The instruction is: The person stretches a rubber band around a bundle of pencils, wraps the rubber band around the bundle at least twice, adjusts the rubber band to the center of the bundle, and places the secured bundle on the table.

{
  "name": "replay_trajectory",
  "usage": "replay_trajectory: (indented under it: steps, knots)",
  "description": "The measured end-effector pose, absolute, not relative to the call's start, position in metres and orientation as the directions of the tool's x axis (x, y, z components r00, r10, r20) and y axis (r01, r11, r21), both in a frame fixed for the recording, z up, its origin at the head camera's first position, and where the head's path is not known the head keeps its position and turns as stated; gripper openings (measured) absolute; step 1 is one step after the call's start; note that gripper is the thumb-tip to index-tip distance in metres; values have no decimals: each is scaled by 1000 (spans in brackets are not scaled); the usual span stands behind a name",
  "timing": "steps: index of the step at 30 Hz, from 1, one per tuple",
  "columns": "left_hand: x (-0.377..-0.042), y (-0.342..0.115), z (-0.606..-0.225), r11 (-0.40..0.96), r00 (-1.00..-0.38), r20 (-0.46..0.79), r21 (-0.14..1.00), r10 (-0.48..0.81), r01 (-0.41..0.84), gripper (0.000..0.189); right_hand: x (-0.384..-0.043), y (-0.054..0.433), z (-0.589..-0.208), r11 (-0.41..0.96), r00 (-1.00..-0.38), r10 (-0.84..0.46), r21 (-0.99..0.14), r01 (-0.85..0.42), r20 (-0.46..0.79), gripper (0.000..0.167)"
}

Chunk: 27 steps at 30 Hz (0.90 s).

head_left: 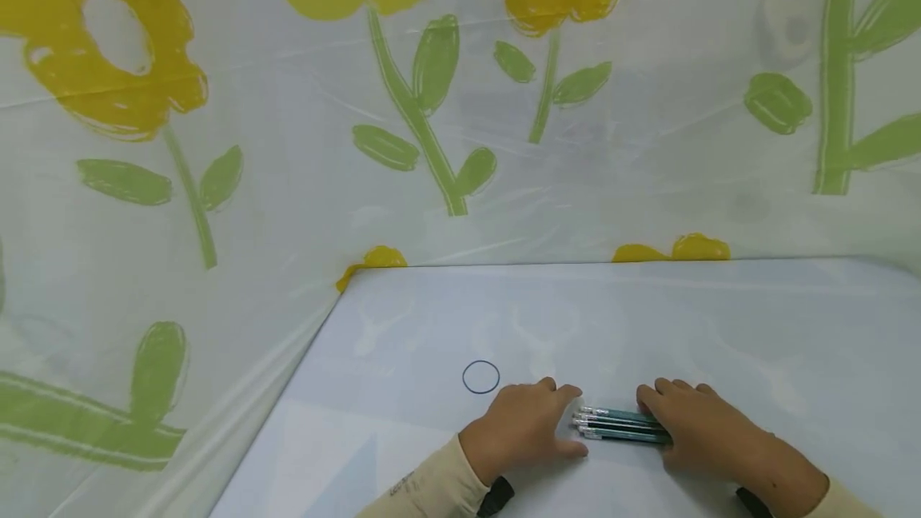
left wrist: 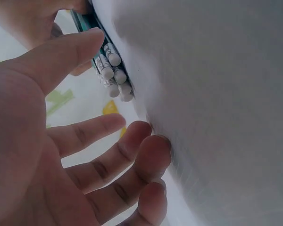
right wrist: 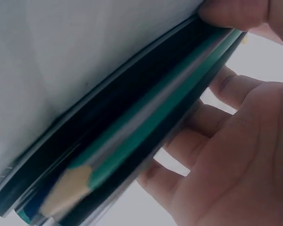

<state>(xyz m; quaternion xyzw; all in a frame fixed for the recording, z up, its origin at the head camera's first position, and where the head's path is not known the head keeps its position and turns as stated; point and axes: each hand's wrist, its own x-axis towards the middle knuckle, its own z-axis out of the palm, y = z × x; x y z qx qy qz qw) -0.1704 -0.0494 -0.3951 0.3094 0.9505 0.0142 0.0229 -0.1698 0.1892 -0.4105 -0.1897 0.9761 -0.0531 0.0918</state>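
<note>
A bundle of several pencils (head_left: pixel 622 425), dark and green with white erasers, lies sideways on the white table. My right hand (head_left: pixel 708 434) grips its right part, thumb on the near side and fingers on the far side. In the right wrist view, one green pencil (right wrist: pixel 137 115) shows bare wood at its tapered end. To the left, my left hand (head_left: pixel 521 426) is spread around the eraser end, thumb and fingers apart. The left wrist view shows its thumb (left wrist: pixel 70 54) beside the white erasers (left wrist: pixel 114 75); whether it touches them I cannot tell.
A thin dark circle (head_left: pixel 480 376) is on the white tabletop (head_left: pixel 403 318), just beyond my left hand. A whitish sheet (head_left: pixel 288 102) with yellow flowers and green leaves hangs behind the table and along its left edge.
</note>
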Motion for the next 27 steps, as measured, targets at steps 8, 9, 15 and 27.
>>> replay_trajectory:
  steps: [8,9,15,27]
  knots:
    - [-172,-45,-393,811,-809,-46,25,585,585,66,-168,191,-413,923,-914,-384,-97,-374,-128,43]
    - [-171,-45,-393,812,-811,-51,30,584,583,66,-168,191,-413,923,-914,-383,-100,-372,-135,43]
    - [-169,-47,-393,817,-815,-52,44,577,575,68,-169,187,-413,930,-917,-365,-108,-351,-161,46]
    - [-167,-47,-395,812,-811,-39,37,583,582,64,-166,187,-416,927,-912,-368,-147,-344,-182,43]
